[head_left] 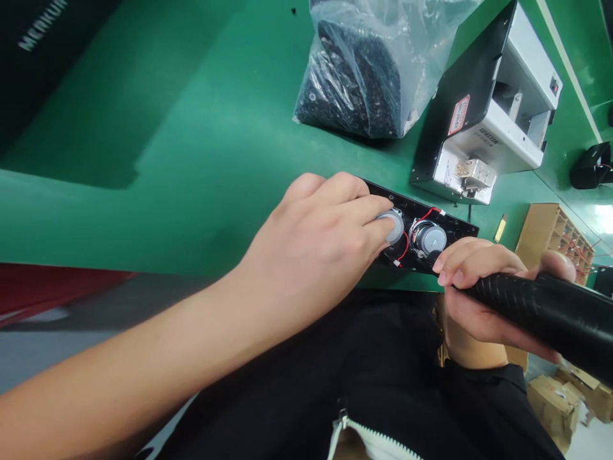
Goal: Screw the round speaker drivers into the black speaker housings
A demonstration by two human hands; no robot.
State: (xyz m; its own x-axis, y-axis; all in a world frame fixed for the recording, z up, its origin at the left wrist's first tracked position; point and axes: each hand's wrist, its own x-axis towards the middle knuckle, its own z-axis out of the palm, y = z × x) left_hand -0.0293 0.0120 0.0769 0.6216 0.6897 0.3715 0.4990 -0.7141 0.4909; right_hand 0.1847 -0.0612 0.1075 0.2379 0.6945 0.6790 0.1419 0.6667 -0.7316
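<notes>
A black panel (460, 229) carrying two small round speakers lies at the front edge of the green table. My left hand (325, 236) rests over its left part, fingers closed about the left speaker (394, 229); the fingertips are partly hidden. Beside it sits the right speaker (433, 239), with red wires (407, 246) and white connectors around both. My right hand (483, 275) is wrapped around a black electric screwdriver (541, 306), held tilted. Its tip points at the panel, just below and between the speakers, near a screw (419, 253).
Behind the panel is a clear plastic bag (359, 76) of small dark screws. A black-and-silver screw feeder (483, 121) stands to its right. Further right are a yellow-handled tool (500, 228) and a compartmented cardboard box (550, 236). A dark box (48, 64) fills the upper left.
</notes>
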